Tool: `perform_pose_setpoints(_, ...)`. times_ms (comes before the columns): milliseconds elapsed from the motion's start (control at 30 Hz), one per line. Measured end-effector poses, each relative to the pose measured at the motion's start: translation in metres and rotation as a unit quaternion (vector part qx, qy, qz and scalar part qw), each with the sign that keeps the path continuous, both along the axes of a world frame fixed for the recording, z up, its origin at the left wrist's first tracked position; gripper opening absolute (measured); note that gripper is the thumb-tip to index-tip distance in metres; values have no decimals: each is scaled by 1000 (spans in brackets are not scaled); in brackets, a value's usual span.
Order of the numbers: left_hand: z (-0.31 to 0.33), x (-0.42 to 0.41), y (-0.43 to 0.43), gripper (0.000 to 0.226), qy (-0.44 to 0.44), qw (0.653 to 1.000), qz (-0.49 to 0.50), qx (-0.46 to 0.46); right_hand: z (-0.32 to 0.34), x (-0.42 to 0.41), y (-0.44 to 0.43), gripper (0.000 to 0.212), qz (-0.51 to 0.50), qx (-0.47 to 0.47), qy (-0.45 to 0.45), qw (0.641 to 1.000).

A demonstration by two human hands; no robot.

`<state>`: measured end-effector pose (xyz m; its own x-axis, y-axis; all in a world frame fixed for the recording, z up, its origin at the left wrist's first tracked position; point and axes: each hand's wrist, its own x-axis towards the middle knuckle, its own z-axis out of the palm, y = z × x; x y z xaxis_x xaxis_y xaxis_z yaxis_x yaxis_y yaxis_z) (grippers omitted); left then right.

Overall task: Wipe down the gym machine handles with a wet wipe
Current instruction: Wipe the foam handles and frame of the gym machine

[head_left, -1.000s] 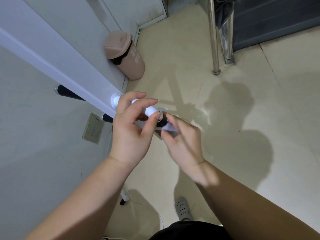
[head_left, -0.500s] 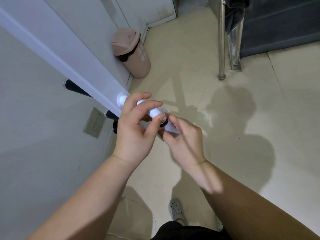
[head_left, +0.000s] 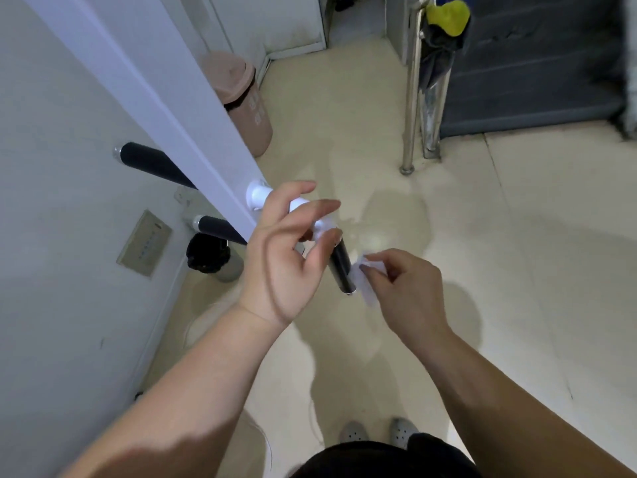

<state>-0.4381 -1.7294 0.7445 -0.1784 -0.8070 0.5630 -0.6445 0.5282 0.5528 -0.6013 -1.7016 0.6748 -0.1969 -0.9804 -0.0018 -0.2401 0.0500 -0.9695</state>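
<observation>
A white machine beam (head_left: 165,108) slants down from the upper left. A handle with a white stem and a black grip (head_left: 339,265) sticks out of it toward me. My left hand (head_left: 286,250) hovers just left of the grip, fingers spread and loosely curled, holding nothing. My right hand (head_left: 403,288) is right of the grip's tip and pinches a small white wet wipe (head_left: 365,277), which hangs beside the tip. Two more black handles (head_left: 151,163) (head_left: 220,229) stick out on the beam's far side toward the wall.
A pink lidded bin (head_left: 241,101) stands by the wall behind the beam. A small dark-lined bin (head_left: 210,258) sits under the handles. Chrome posts (head_left: 410,98) with a dark umbrella and yellow cloth (head_left: 446,17) rise at the back right. Beige tiled floor lies ahead.
My left hand has let go of the handle and spread its fingers. My right hand has drawn the wipe down off the grip to its tip. The black grip now shows.
</observation>
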Motion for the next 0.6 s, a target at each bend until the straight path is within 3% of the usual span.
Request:
perform_pose_setpoints(200, -11, 12, 0, 47, 24, 997, -43, -64, 28, 19, 0, 19, -36, -36, 42, 998)
perform_pose_setpoints(333, -34, 24, 32, 47, 53, 992, 30, -111, 24, 21, 11, 17, -52, -27, 54, 997)
perform_pose_setpoints(467, -54, 13, 80, 17, 143, 986, 69, 49, 29, 27, 14, 19, -27, -23, 35, 999)
perform_pose_setpoints(600, -60, -9, 88, 20, 202, 958, 124, 160, 37, 26, 9, 20, 14, 11, -25, 1000)
